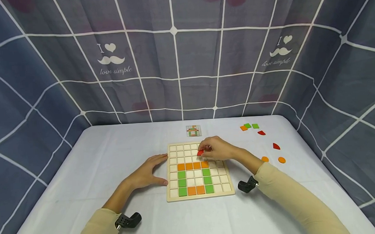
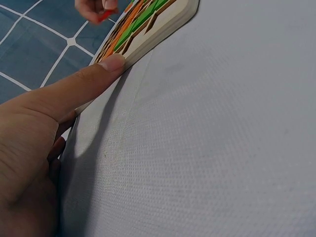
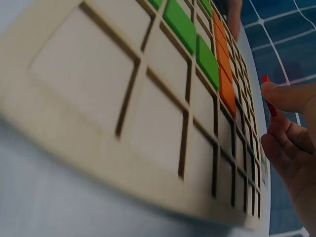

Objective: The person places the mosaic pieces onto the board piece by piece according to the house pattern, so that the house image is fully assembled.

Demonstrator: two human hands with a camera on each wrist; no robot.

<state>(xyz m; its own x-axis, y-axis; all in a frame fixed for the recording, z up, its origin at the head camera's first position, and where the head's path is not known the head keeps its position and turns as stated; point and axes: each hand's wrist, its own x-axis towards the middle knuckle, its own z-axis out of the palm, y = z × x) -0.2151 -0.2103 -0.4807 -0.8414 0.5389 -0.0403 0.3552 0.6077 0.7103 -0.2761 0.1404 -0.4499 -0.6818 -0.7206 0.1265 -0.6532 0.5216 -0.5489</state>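
A wooden grid board [image 1: 191, 199] lies on the white table, its square cells partly filled with orange tiles [image 1: 196, 165] and green tiles [image 1: 182, 183]. My right hand [image 1: 218, 148] is over the upper part of the board and pinches a red tile [image 1: 200, 152] between thumb and fingers. Seen from the right wrist, this red tile [image 3: 269, 96] is edge-on and above the cells. At the board's left edge is my left hand [image 1: 147, 173], with thumb and fingers spread. Its thumb [image 2: 94, 79] touches the board's side in the left wrist view.
Behind the board lies a small picture card [image 1: 193, 131] with a coloured grid pattern. Loose tiles lie to the right: green [image 1: 255, 126], orange [image 1: 244, 128], red rounded ones [image 1: 276, 146] and orange discs [image 1: 282, 160]. A grey checked curtain [image 1: 153, 62] surrounds the table [image 1: 129, 140].
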